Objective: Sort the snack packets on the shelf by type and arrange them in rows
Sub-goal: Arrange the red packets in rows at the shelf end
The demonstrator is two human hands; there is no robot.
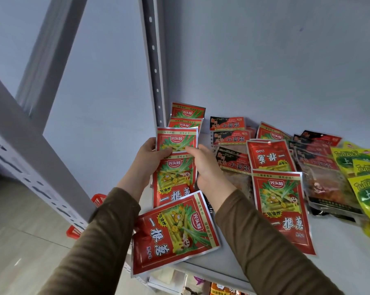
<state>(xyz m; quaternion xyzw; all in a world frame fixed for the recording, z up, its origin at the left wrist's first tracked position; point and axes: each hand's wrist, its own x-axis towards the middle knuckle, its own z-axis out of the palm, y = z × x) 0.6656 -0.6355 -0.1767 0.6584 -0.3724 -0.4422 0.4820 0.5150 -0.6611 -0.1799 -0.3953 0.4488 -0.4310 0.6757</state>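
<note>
Leftmost, a grey shelf post (52, 167) with slots runs diagonally, a red basket (76, 228) showing low behind it; pale tiled floor (20, 241) below. Left hand (150, 158), brown sleeve, thumb curled over the lower left corner of a red packet (176, 139) held at the left end of the white shelf (339, 262). Right hand (203, 167) meets the same packet at its lower right, fingertips pinching the edge. Behind the held packet, two more red ones (187, 117) stand in a row against the back wall. Beneath the hands, another red packet (175, 182) lies flat, and a tilted red one (175, 233) overhangs the shelf's front edge. Right of the hands: a row of black-and-red packets (231, 137), overlapping. Further right, two red packets (282, 209) lie one above the other, the far one upside down. Then a loose heap of clear and black packets (326, 177), and at far right, yellow-green packets (362, 179), piled and partly cut off by the frame edge
</note>
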